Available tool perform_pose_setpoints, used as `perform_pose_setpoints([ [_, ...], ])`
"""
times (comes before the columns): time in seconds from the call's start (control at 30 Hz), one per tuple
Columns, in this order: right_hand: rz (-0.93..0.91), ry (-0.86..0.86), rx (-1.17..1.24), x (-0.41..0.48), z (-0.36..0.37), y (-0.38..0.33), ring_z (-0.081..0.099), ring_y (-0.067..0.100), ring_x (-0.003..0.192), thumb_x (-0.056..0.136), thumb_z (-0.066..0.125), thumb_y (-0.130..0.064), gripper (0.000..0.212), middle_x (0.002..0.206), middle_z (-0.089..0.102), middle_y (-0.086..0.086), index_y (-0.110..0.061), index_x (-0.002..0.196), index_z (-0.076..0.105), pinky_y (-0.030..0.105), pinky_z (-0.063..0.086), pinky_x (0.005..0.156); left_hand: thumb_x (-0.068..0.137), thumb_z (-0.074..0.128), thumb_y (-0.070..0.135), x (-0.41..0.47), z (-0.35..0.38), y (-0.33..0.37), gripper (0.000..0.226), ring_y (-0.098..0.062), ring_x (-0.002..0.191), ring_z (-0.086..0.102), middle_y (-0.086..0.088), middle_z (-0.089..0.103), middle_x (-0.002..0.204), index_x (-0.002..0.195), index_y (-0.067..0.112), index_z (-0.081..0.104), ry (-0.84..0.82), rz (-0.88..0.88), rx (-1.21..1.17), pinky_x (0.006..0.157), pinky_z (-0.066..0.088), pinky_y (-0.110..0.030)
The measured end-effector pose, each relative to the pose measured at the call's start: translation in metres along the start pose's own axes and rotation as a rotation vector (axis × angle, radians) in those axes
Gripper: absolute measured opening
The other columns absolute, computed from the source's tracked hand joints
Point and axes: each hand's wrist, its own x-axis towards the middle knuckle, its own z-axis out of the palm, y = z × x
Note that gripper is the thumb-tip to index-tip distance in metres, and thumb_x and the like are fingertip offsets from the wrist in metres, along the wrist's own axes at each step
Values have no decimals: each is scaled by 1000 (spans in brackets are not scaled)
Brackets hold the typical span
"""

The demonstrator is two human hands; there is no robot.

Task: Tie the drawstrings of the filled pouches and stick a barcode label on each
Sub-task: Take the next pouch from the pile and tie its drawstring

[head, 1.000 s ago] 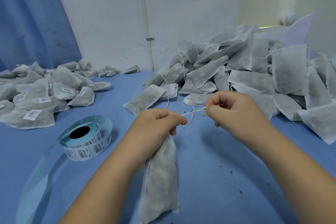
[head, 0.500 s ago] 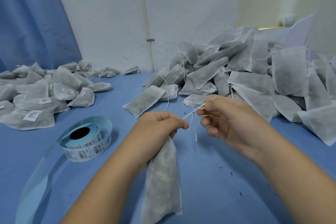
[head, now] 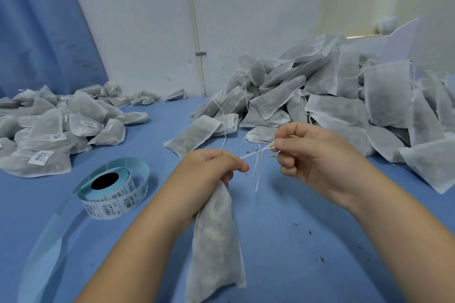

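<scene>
Now, left hand (head: pixel 211 170): clenched round pouch (head: pixel 214 241) neck.
Right hand (head: pixel 315 157): pinching drawstring (head: pixel 253 154) taut.
Risk: slack tie from eased tension; snapped drawstring from hard yanking.

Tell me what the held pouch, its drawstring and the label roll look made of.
Pouch: thin non-woven fabric, probably; matte, translucent, filling shows through. Drawstring: white twisted thread, cotton-like. Label roll: white printed paper stickers on pale blue backing.

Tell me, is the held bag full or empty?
Full: the pouch bulges, plump and lumpy, under the left hand.
</scene>
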Motion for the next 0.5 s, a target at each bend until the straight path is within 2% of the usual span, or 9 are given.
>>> perform_pose_setpoints([
  [0.1, 2, -19, -34, 1, -4, -1, 39, 14, 49, 81, 59, 10, 19, 62, 54, 4, -9, 76, 58, 23, 36, 46, 62, 64, 34, 1, -3, 0, 19, -13, 51, 45, 10, 48, 54, 69, 21, 77, 1, 7, -10, 65, 37, -32],
  [0.2, 59, -101, 92, 1, -4, -2, 35, 13, 48, 61, 64, 9, 22, 66, 48, 8, -10, 71, 57, 23, 34, 44, 61, 66, 32, 1, -4, 0, 17, -12, 48, 43, 9, 46, 53, 66, 20, 76, -14, 20, -21, 59, 34, -30],
  [0.23, 74, -120, 137, 2, -4, -2, 33, 13, 48, 60, 61, 9, 22, 65, 48, 8, -10, 70, 56, 23, 33, 44, 61, 66, 32, 1, -4, 0, 16, -12, 48, 42, 9, 45, 52, 66, 20, 76, -15, 22, -20, 58, 33, -30],
  [0.37, 74, -76, 211, 3, -8, -2, 33, 13, 49, 71, 49, 6, 16, 61, 48, 4, -9, 74, 55, 22, 35, 44, 60, 65, 30, 2, -5, -2, 14, -13, 47, 40, 9, 42, 51, 64, 20, 74, 14, 17, -24, 55, 30, -30],
  [0.5, 84, 92, -48, 6, -11, 5, 42, 14, 51, 89, 51, 5, 17, 61, 53, 2, -6, 85, 63, 25, 38, 47, 60, 64, 31, 3, -5, -3, 15, -12, 45, 40, 8, 42, 51, 64, 20, 73, 11, 24, -47, 54, 29, -29],
])
